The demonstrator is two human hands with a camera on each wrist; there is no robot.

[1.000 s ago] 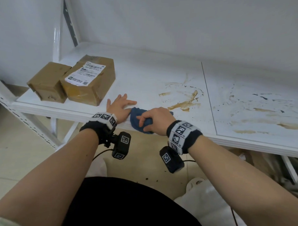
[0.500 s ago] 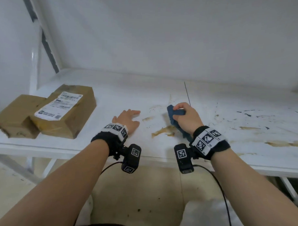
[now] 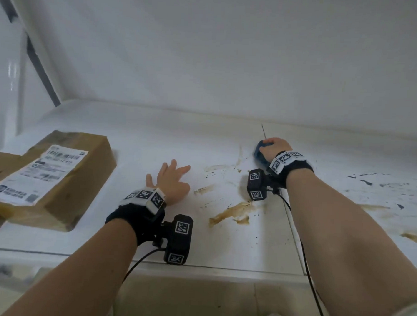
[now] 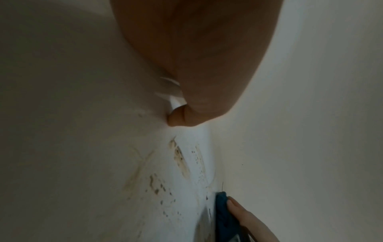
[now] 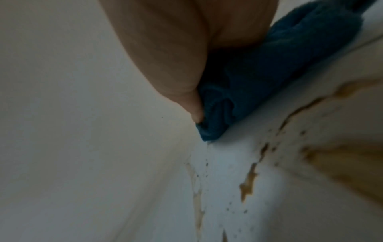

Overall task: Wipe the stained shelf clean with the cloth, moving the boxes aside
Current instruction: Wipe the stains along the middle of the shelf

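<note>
head: soft, even light, your forearms blurred, edges bowed | wrists: dim, grainy, smeared | glare: none you'd notice

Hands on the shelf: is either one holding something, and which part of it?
The right hand grips the bunched blue cloth from on top. The left hand rests flat on the shelf, holding nothing.

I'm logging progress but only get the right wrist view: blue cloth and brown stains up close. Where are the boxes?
Observer: Two boxes sit at the shelf's left end, well clear of the stains.
Operator: And the left hand?
Observer: The left hand lies flat on the shelf, fingers spread, holding nothing.
Operator: Where is the cloth working?
Observer: The right hand grips the cloth far back, by the panel seam; the big brown stain lies nearer the front edge, unwiped.
</note>
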